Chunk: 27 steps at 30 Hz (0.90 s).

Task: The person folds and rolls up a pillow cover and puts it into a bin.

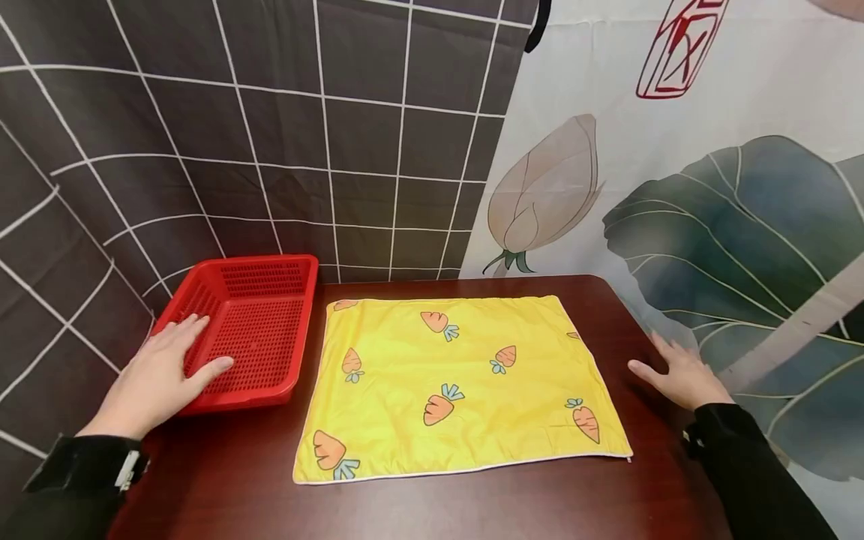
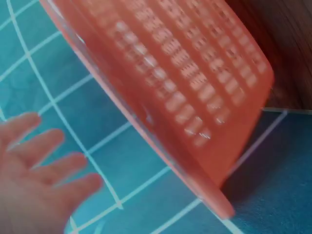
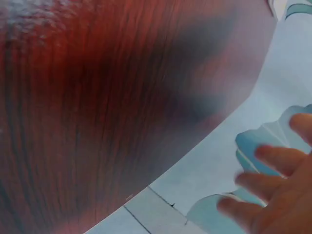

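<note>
A yellow cloth (image 1: 398, 360) printed with orange carrots lies spread flat on the table, with a pale edge along its front. To its left stands a red plastic basket (image 1: 266, 341) with perforated walls and nothing inside. My left hand (image 1: 151, 375) hovers over the basket's left side, fingers extended; in the left wrist view, the fingers (image 2: 61, 163) appear apart from the basket's rim (image 2: 161, 151). Past the table's right edge, my right hand (image 1: 685, 375) is held with its fingers spread and nothing in it. In the right wrist view its fingers (image 3: 258, 185) are slightly blurred.
The dark red wooden table (image 1: 418, 506) has a rounded far right corner. Behind it hang a grey cloth with a white grid (image 1: 364, 142) and a white cloth with a lotus print (image 1: 547, 187). A black strap (image 1: 538, 26) hangs at the top.
</note>
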Motion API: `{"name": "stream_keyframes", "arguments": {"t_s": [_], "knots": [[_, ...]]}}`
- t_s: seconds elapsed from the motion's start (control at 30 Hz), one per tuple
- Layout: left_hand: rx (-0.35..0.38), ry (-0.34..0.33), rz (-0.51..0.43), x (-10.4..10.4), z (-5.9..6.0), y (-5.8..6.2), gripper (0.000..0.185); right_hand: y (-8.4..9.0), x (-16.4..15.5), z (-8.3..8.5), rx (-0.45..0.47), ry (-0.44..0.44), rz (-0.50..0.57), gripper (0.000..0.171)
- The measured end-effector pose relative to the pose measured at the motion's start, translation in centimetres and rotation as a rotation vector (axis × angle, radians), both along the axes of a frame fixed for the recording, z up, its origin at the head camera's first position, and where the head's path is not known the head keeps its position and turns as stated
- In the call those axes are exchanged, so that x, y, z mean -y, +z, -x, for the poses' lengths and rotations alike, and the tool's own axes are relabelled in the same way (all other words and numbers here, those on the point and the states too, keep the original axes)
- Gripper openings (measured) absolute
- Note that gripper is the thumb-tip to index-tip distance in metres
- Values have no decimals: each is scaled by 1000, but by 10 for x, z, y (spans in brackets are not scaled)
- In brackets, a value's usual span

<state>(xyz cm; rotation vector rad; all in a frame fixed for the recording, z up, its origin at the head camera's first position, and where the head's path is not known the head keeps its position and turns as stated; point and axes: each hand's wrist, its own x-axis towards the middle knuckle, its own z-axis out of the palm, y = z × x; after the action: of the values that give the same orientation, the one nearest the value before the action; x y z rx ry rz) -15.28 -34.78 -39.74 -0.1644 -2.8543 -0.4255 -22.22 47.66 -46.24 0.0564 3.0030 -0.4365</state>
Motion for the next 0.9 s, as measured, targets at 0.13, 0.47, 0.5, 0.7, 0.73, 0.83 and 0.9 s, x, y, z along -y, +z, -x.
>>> {"name": "stream_keyframes", "arguments": {"t_s": [0.13,0.47,0.5,0.7,0.73,0.83,0.9], "knots": [[-195,-11,-15,-27,-23,5,64,3,10,-10,-15,40,-16,96],[-436,-297,-16,-105,-91,-31,43,-5,45,-57,48,244,-52,24],[-389,-311,-2,-111,-96,-36,38,-6,47,-63,64,251,-57,23],[105,-251,79,-133,-114,-58,29,-10,59,-90,-41,308,-92,23],[163,-229,93,-135,-114,-61,31,-11,62,-93,-75,323,-96,24],[288,-159,108,-137,-111,-66,35,-12,70,-98,-160,393,-105,29],[364,-111,107,-137,-108,-69,36,-13,74,-100,-183,465,-112,31]]}}
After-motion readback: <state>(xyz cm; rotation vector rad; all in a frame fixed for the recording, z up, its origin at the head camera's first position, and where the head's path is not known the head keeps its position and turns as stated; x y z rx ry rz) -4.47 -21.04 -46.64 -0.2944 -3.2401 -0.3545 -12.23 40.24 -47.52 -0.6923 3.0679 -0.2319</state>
